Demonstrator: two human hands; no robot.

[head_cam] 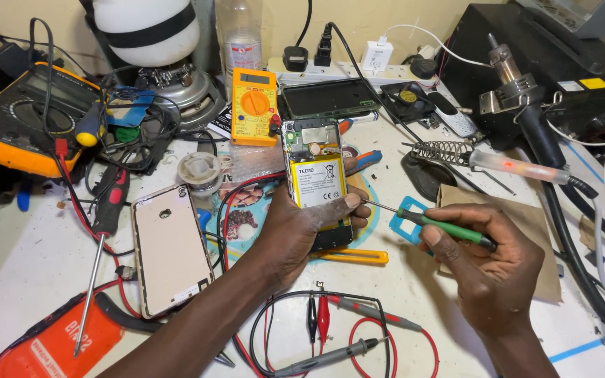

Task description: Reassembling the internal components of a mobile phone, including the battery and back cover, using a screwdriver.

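- Your left hand [295, 234] grips the opened phone [316, 182] from below, thumb across its lower face, holding it raised over the bench [29, 259].
- Your right hand [488, 262] is closed around a green screwdriver [442, 225].
- Phone's long axis runs away from you, near upright in view, battery side up.
- Screwdriver lies crosswise, its tip pointing left, just beside the phone's right edge by your thumb.
- Back cover [171, 248] lies left of your forearm.
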